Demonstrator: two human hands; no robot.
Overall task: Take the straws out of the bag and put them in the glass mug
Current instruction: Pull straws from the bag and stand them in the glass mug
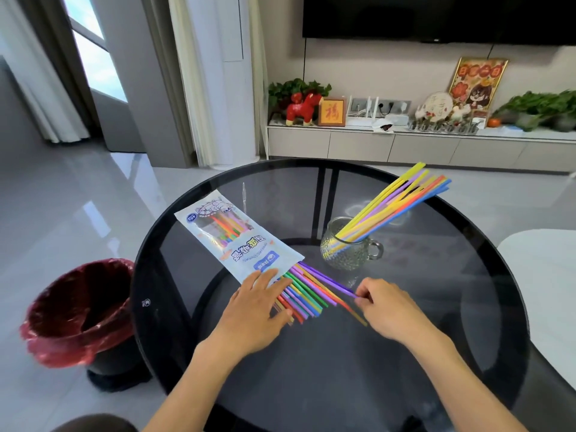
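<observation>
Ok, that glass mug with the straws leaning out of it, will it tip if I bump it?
Possibly. The glass mug looks squat, probably stable, but its straws all lean far out to one side, so a knock there could lever it. On the glass table it may slide.

straw ends (282, 302) under the left hand (260, 310) — bag (237, 238) mouth likewise hidden
</observation>
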